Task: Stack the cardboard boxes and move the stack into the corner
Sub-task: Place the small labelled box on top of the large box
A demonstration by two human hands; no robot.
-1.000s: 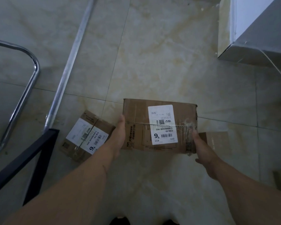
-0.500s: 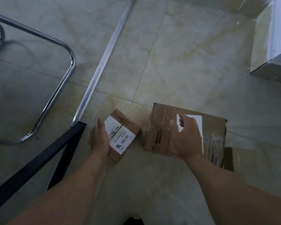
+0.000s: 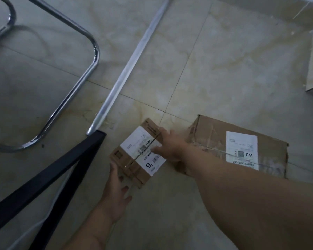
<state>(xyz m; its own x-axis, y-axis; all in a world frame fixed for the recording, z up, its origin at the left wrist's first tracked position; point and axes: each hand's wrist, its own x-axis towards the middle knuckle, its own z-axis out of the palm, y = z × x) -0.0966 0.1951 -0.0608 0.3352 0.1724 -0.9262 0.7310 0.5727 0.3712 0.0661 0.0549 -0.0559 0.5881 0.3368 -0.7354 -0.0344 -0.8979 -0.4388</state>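
The small box [image 3: 137, 152] lies on the floor [image 3: 215, 73] just left of the large box [image 3: 242, 147], unstacked. Both hands bracket it, fingers spread, no firm grip: left hand [image 3: 116, 192] at its near corner, right hand [image 3: 170, 143] on its far edge. Recommend clamping opposite sides squarely and lifting level onto the large box.

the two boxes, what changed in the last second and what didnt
Both hands let go of the large box, which now lies on the floor, and went to the small box. The left hand touches its near corner; the right hand has crossed over to rest on its far side. No full grip shows yet. The small box has not visibly moved, and nothing is stacked.
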